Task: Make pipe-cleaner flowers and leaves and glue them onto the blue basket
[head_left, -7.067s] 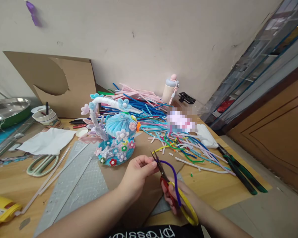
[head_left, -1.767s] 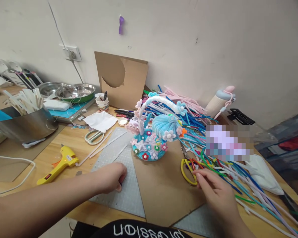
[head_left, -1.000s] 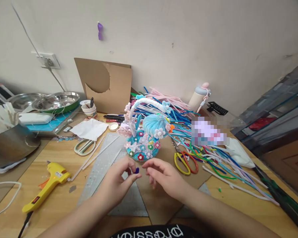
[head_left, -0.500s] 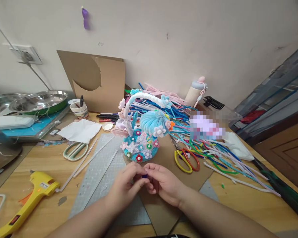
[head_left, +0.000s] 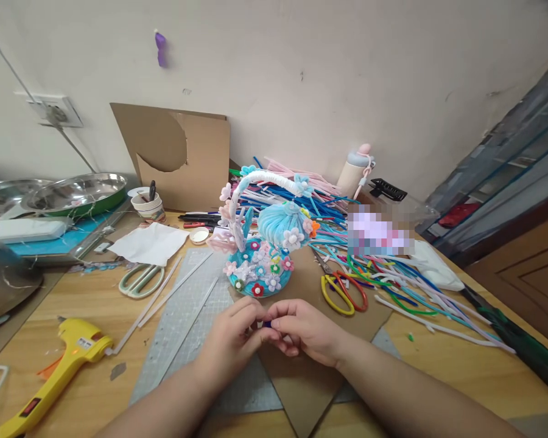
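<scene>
My left hand (head_left: 234,331) and my right hand (head_left: 304,331) meet above a piece of brown cardboard (head_left: 301,383). Fingers of both are closed round a small dark blue piece (head_left: 267,324), mostly hidden, so its kind does not show. Just beyond my fingertips stands a flower-covered craft (head_left: 259,286) with a light blue round base, a white and blue arched handle (head_left: 267,177) and a pleated blue shell shape (head_left: 281,226). To the right of my right hand lie scissors (head_left: 337,295) with yellow and red handles.
A yellow glue gun (head_left: 70,359) and green-handled scissors (head_left: 141,281) lie at left, near a white cloth (head_left: 150,242) and a paper cup (head_left: 148,205). Many pipe cleaners (head_left: 393,286) spread at right. A grey cutting mat (head_left: 178,340) lies under the cardboard. A bottle (head_left: 354,173) stands behind.
My fingers have shifted slightly round the blue piece, with my right hand turned a little. The whole view has tilted slightly; objects on the table stay in place.
</scene>
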A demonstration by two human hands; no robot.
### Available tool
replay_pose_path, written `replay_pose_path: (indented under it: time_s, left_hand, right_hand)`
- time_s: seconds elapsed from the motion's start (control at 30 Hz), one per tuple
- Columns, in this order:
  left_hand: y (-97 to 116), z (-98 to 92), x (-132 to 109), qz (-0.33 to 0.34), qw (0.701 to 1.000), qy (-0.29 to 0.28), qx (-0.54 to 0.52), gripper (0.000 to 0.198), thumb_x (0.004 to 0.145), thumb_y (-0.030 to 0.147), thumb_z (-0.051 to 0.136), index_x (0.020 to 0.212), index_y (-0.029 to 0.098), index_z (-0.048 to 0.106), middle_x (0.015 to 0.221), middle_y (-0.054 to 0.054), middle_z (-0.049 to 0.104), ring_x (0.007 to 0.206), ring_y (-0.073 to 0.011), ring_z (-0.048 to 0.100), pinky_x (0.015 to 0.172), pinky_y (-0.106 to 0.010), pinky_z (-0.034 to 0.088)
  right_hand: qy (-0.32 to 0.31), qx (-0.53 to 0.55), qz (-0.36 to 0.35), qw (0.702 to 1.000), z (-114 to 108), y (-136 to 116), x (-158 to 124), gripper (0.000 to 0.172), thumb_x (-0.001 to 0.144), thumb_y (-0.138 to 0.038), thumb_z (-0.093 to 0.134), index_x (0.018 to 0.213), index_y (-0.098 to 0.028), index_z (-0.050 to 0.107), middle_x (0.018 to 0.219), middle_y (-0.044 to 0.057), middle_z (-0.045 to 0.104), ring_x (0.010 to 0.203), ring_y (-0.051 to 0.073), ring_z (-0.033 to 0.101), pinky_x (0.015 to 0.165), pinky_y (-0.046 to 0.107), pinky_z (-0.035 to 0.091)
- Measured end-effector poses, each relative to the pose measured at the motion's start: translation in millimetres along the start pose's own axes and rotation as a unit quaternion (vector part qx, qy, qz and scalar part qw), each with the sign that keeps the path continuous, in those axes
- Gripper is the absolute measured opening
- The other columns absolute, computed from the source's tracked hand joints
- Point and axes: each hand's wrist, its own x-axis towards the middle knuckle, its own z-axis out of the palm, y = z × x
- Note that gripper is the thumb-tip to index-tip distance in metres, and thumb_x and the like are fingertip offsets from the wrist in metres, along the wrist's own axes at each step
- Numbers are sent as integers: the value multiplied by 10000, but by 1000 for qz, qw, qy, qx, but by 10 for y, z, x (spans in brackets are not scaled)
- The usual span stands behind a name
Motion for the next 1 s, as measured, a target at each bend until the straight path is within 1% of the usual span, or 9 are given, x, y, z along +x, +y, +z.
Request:
replay_pose_path:
  time_s: [0.13,0.23,0.33,0.43,0.53,0.63,0.73,0.87,1.0]
  left_hand:
    - [3,14,6,1,1000,-2,-20,124,837,299,605,797,183,595,803,-45,621,732,-149,564,649,-255,437]
    - [9,32,11,-16,999,11,-37,110,824,268,620,759,184,589,776,-33,626,740,-151,575,671,-260,443]
    - [12,50,22,-42,997,29,-61,131,798,276,648,726,179,597,731,-23,621,707,-150,570,655,-262,438]
    - [-1,64,30,-72,989,55,-120,176,776,311,666,698,170,593,695,-17,598,658,-146,553,603,-254,428]
    - [-17,66,31,-82,973,84,-201,177,766,313,674,709,166,595,713,-15,587,663,-144,552,597,-249,435]
    - [-10,53,30,-72,960,107,-248,154,747,292,699,715,168,614,722,-7,585,675,-135,549,619,-242,437]
    - [13,42,24,-59,957,111,-262,133,731,260,719,704,170,625,721,-3,585,680,-128,548,623,-232,436]
    - [17,40,10,-28,963,105,-248,118,726,227,726,727,177,619,738,-3,585,694,-130,556,629,-233,444]
    - [0,39,7,22,979,92,-182,122,720,176,730,754,177,613,747,-9,600,707,-136,565,645,-241,444]
  right_hand:
    - [4,-39,-2,999,-11,17,14,69,633,-170,544,691,-141,567,487,-51,516,361,34,398,335,144,248]
    - [10,-58,-15,998,-19,38,31,86,611,-153,496,660,-140,565,458,-54,508,354,33,390,336,142,258]
    - [24,-65,-22,997,-21,54,46,111,596,-146,485,669,-138,567,468,-57,516,355,30,398,337,140,268]
    - [34,-51,-26,998,-18,65,49,70,632,-174,542,694,-143,554,485,-60,526,353,29,402,331,139,259]
    - [18,-24,-44,999,-18,69,38,140,703,-265,617,738,-144,554,513,-54,539,367,33,420,332,141,262]
    - [-1,-13,-65,998,-20,64,16,213,721,-320,663,782,-139,571,551,-45,552,393,37,444,349,148,284]
    - [-1,-35,-82,996,-15,49,-7,230,720,-334,674,785,-141,567,561,-45,553,395,36,443,356,149,286]
    - [18,-101,-94,990,15,14,-38,179,727,-308,622,766,-150,546,524,-61,519,386,37,415,360,151,297]
    - [51,-180,-117,975,56,1,-66,78,704,-220,573,732,-156,538,519,-74,470,405,40,399,375,159,307]
